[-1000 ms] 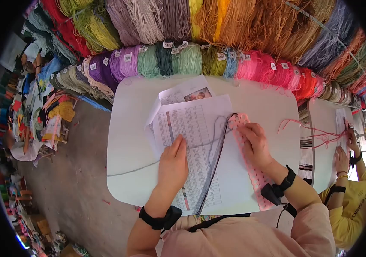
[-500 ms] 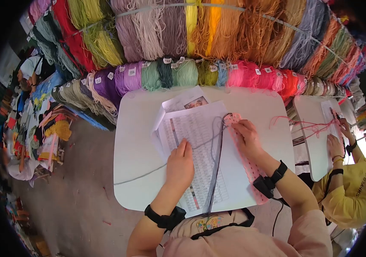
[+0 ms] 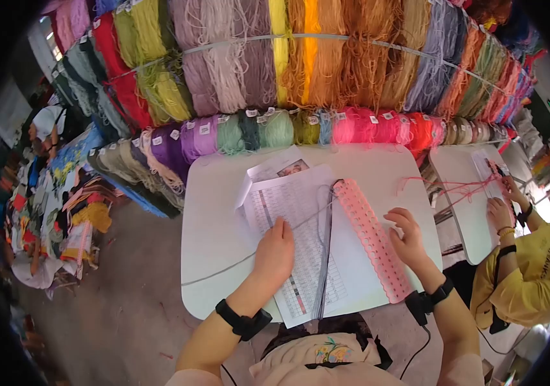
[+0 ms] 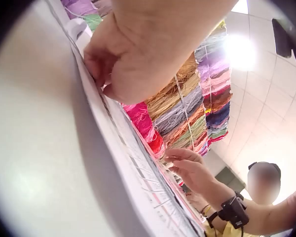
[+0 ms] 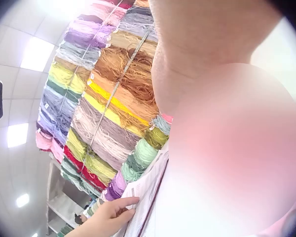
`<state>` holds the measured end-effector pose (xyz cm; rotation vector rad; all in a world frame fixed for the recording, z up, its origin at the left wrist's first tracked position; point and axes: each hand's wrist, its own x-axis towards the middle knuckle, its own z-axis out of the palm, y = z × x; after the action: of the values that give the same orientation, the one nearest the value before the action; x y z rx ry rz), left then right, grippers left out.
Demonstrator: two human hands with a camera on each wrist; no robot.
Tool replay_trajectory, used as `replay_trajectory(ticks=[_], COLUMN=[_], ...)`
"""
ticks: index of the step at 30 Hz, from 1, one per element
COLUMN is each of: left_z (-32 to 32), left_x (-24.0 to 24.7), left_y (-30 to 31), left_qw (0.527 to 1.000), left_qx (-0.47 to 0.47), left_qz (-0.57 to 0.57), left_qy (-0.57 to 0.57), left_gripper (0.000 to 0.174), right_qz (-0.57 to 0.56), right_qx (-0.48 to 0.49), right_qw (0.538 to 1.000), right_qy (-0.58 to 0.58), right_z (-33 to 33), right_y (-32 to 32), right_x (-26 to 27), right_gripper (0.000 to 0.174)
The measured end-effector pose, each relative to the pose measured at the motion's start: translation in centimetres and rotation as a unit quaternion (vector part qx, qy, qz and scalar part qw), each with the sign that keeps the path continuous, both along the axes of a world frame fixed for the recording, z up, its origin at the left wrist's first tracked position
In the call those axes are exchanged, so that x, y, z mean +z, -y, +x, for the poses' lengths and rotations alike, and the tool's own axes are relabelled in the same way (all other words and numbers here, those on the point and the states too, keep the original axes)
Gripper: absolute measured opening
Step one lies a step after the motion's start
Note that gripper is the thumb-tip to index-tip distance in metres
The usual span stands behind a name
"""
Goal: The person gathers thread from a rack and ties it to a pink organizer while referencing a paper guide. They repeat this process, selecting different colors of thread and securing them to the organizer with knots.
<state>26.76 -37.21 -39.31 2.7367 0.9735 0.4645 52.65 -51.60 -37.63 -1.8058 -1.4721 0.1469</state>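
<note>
In the head view my left hand [image 3: 275, 254] rests on the printed sheet [image 3: 307, 212], beside a long grey thread [image 3: 223, 267]. The left wrist view shows that hand [image 4: 133, 59] low over the paper, its fingertips partly hidden. A pink strip with holes [image 3: 371, 241] lies slanted over the sheet's right side. Grey and dark strands [image 3: 322, 270] run from its top end down to the table's near edge. My right hand [image 3: 409, 239] is raised right of the strip, fingers loosely bent, holding nothing visible. It fills much of the right wrist view, blurred.
Labelled yarn bundles [image 3: 275, 132] line the table's far edge, with hanging skeins [image 3: 345, 71] above. Another sheet with a photo [image 3: 293, 168] lies beneath the printed one. At the right, a person in yellow [image 3: 526, 283] works at a second table [image 3: 458, 193] with pink threads [image 3: 461, 188].
My right hand has let go of the pink strip's upper end and moved right and down, uncovering the strip. My left hand stays on the sheet. The head view has shifted.
</note>
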Motion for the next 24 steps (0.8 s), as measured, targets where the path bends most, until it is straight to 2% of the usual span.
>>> replay_trajectory(ticks=[6, 8, 11, 14, 15, 17, 18, 19, 20, 24], left_z=[0.6, 1.0, 1.4, -0.1, -0.3, 0.4, 1.2, 1.8, 2.4, 7.0], left_x=[0.8, 1.3, 2.5, 0.6, -0.1, 3.1, 5.1, 6.9, 8.8, 21.7], left_y=[0.3, 0.3, 0.3, -0.6, -2.0, -4.7, -6.7, -8.3, -9.5, -14.6], left_qw=[0.997, 0.993, 0.985, 0.989, 0.988, 0.963, 0.969, 0.973, 0.976, 0.996], left_qx=[0.019, 0.018, 0.036, -0.028, -0.054, -0.114, -0.102, -0.094, -0.088, -0.058], left_qz=[0.025, 0.019, -0.057, -0.071, -0.073, -0.124, -0.095, -0.075, -0.06, 0.069], left_qy=[-0.077, -0.113, -0.156, -0.129, -0.128, -0.212, -0.202, -0.195, -0.19, -0.027], left_gripper=[0.04, 0.04, 0.038, 0.029, 0.024, 0.015, 0.014, 0.013, 0.012, 0.014], right_qz=[-0.034, -0.023, 0.021, 0.098, 0.11, 0.077, 0.061, 0.052, 0.052, 0.03], right_qx=[0.068, 0.111, 0.172, 0.279, 0.253, 0.23, 0.236, 0.234, 0.218, 0.195], right_qw=[0.994, 0.991, 0.984, 0.952, 0.959, 0.965, 0.965, 0.966, 0.97, 0.976], right_qy=[-0.083, -0.069, -0.037, 0.077, 0.062, 0.102, 0.099, 0.099, 0.094, 0.088], right_z=[2.6, 3.5, 4.6, 5.7, 5.6, 5.2, 5.5, 4.6, 4.3, 4.1], right_y=[-2.2, -3.5, -5.0, -6.0, -6.1, -5.4, -5.4, -5.1, -4.7, -4.4], right_x=[0.4, -0.3, -2.2, -5.3, -6.7, -5.7, -5.9, -3.2, -3.5, -3.6], right_gripper=[0.029, 0.028, 0.025, 0.024, 0.026, 0.024, 0.022, 0.027, 0.024, 0.027])
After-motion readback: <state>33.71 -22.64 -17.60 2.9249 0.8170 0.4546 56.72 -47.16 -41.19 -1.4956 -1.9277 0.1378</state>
